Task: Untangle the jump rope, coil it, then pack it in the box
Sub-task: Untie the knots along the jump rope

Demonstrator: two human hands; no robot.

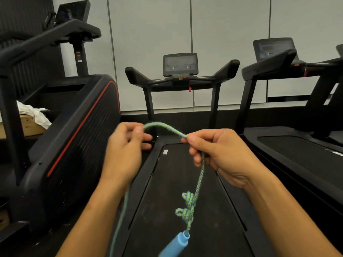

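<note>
Both hands are up over the treadmill so the rope hangs free. Left hand and right hand each pinch it, a short arc between; knot and handle dangle below, easy to reach. I can't see any box.

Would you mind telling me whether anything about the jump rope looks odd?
Yes: a clump of knots bunches the jump rope just above its blue handle, below the right hand. The left hand pinches the rope too.
</note>
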